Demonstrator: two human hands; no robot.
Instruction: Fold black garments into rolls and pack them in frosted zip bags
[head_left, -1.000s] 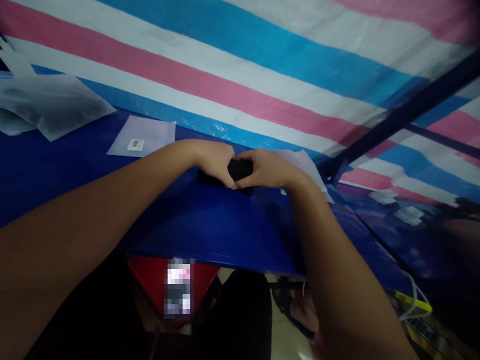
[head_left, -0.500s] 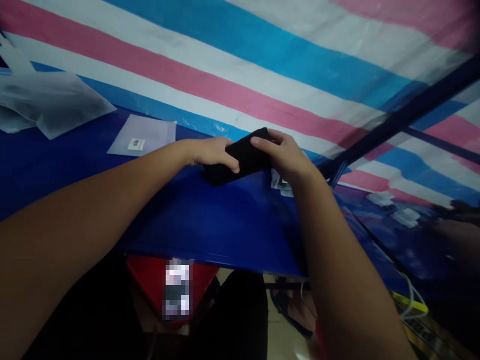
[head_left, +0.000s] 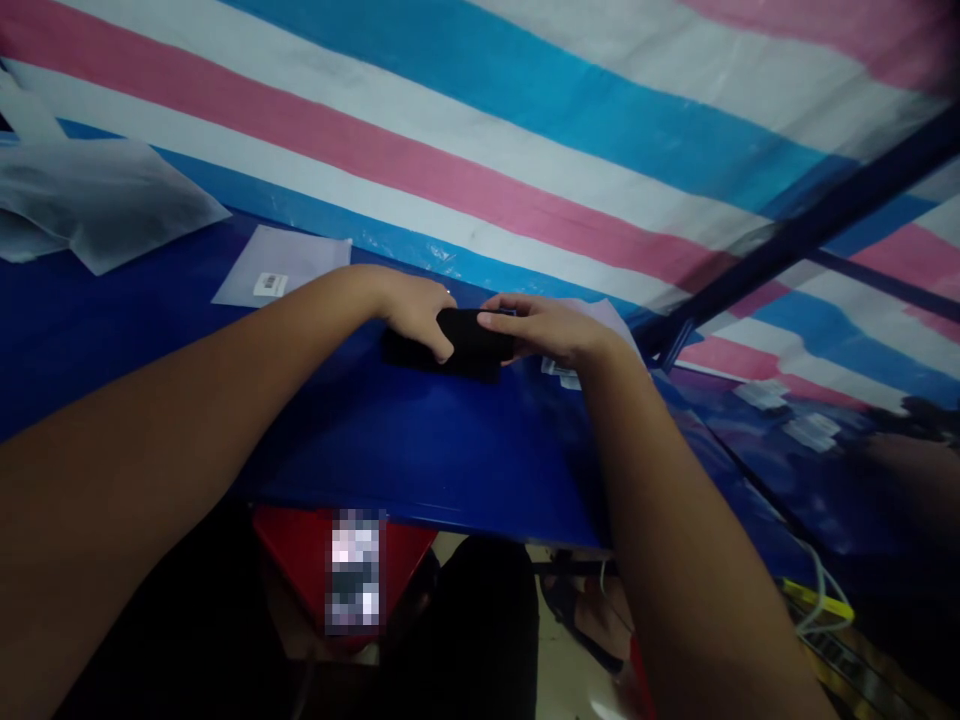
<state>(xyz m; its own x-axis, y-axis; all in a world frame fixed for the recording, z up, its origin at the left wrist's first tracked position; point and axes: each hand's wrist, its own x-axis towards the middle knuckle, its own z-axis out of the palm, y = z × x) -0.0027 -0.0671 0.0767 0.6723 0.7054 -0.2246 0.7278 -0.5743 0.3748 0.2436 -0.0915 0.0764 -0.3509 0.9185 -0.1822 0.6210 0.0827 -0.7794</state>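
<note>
At the far left of the blue counter (head_left: pixel 420 450) lies a heap of crumpled translucent bags (head_left: pixel 97 200), and near it a flat clear bag (head_left: pixel 281 265) with a small white label, lying apart from the hands. The left hand (head_left: pixel 412 310) comes next, its fingers curled down over the left end of a black folded piece (head_left: pixel 471 350), which looks like cloth and rests on the counter near the back edge, in front of the striped tarp (head_left: pixel 525 130). The right hand (head_left: pixel 544 330) meets it from the other side, fingers laid flat over the top of the piece's right end; its thumb is hidden, so how far it closes underneath cannot be told. The two hands nearly touch over the piece. Just behind the right hand some clear packets (head_left: pixel 600 318) lie flat. Further right a dark pole (head_left: pixel 787 240) slants up, with small white packets (head_left: pixel 814 432) beyond it. Below the counter's front edge sits something red (head_left: pixel 292 560)
</note>
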